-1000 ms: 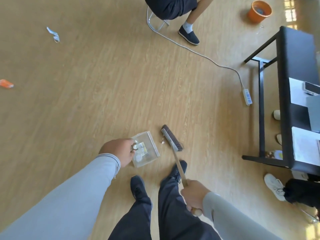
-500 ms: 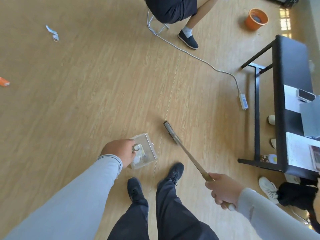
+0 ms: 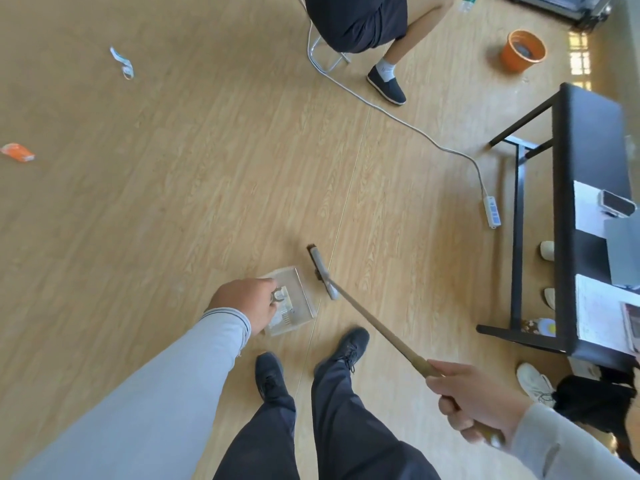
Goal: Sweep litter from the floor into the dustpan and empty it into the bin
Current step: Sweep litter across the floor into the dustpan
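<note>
Some litter, seemingly paper, in dustpan (image 3: 291, 299) gripped by left hand (image 3: 247, 301); right hand (image 3: 476, 400) clasping broom (image 3: 322, 271); scraps (image 3: 122, 62) far beyond left hand unswept; bin (image 3: 523, 50) emptying pending.

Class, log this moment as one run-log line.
left hand grips dustpan | right hand grips broom | litter in pan | bin far
</note>
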`<state>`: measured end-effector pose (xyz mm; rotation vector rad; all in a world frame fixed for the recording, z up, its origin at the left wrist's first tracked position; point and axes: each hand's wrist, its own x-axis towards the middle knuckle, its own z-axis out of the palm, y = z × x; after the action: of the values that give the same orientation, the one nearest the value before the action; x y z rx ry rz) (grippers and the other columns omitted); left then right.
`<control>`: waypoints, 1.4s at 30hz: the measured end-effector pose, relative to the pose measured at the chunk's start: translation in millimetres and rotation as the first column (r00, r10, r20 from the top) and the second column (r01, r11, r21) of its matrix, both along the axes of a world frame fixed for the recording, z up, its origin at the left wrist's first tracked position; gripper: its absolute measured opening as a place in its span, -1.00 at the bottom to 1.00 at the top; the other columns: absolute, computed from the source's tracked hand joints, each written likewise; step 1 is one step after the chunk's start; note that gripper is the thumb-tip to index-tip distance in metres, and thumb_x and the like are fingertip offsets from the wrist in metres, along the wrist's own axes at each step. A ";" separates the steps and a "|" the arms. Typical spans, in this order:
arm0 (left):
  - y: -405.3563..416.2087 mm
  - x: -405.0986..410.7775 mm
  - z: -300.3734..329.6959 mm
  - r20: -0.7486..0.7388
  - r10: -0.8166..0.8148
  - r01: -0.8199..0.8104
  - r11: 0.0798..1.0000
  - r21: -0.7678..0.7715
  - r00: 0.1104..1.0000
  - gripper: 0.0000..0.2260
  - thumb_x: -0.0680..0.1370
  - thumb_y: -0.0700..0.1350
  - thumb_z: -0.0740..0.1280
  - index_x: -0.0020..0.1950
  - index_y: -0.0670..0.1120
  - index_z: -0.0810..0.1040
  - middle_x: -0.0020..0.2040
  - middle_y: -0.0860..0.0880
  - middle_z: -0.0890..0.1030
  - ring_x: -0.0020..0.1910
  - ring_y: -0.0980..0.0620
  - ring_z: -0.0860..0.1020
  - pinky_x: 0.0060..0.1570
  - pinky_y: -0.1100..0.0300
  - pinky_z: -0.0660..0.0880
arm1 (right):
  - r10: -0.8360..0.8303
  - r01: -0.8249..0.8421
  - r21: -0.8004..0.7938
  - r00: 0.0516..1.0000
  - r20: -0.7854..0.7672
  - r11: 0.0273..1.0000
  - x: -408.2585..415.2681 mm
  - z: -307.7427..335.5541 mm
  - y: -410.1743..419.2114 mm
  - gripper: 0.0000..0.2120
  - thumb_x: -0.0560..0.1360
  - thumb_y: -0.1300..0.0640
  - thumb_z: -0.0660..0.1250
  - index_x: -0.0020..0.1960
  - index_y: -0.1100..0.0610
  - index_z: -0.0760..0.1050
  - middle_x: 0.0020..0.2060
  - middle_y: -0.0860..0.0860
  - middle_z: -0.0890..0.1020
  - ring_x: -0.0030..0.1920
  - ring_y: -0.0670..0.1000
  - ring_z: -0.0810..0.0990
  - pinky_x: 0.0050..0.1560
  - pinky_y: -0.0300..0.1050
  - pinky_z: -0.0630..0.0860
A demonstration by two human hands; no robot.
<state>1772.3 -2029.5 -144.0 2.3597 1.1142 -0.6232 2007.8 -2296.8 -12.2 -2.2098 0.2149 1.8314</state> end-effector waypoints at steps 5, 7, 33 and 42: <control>-5.8 0.8 -0.7 -0.008 0.002 -0.002 1.000 0.009 1.000 -0.81 0.61 0.09 0.26 0.16 0.06 0.53 -0.19 0.08 0.63 -0.23 0.01 0.61 -0.26 0.14 0.54 | 0.276 -0.269 -0.070 0.950 0.146 0.961 -10.2 -49.2 24.0 -0.75 0.63 0.25 0.17 0.21 0.04 0.52 -0.37 0.08 0.46 -0.51 -0.01 0.32 -0.51 -0.17 0.25; -8.2 -0.6 -1.4 -0.025 0.003 -0.002 1.000 0.018 1.000 -0.81 0.62 0.09 0.26 0.15 0.04 0.53 -0.19 0.08 0.63 -0.24 0.01 0.60 -0.30 0.16 0.51 | 0.415 -0.411 -0.060 0.899 0.140 0.910 -27.2 -75.1 38.3 -0.75 0.62 0.30 0.14 0.25 0.21 0.47 -0.35 0.08 0.49 -0.49 0.00 0.41 -0.52 -0.18 0.34; 8.8 -73.5 150.0 0.083 0.711 -0.716 0.695 0.064 0.698 -0.77 0.59 0.07 0.35 0.18 0.01 0.62 0.09 -0.02 0.68 0.06 -0.10 0.63 0.02 0.15 0.54 | 0.494 -0.515 0.149 0.855 0.157 0.844 35.8 22.8 177.1 -0.87 0.56 0.32 0.18 -0.07 0.26 0.50 -0.43 0.11 0.57 -0.54 0.00 0.41 -0.50 -0.22 0.35; 21.6 -74.3 174.7 0.212 0.821 -0.848 0.509 0.147 0.529 -0.85 0.58 0.10 0.36 -0.01 0.05 0.61 -0.11 0.02 0.65 -0.12 -0.09 0.62 -0.06 0.09 0.56 | 0.594 -0.624 0.193 0.780 0.195 0.757 44.6 42.1 249.2 -0.90 0.56 0.31 0.18 -0.05 0.24 0.46 -0.38 0.12 0.54 -0.63 0.00 0.42 -0.51 -0.24 0.32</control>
<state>1698.0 -2007.9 30.8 1.6158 2.1373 0.0274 2052.4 -2047.7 30.0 -2.3564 -0.8245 1.8517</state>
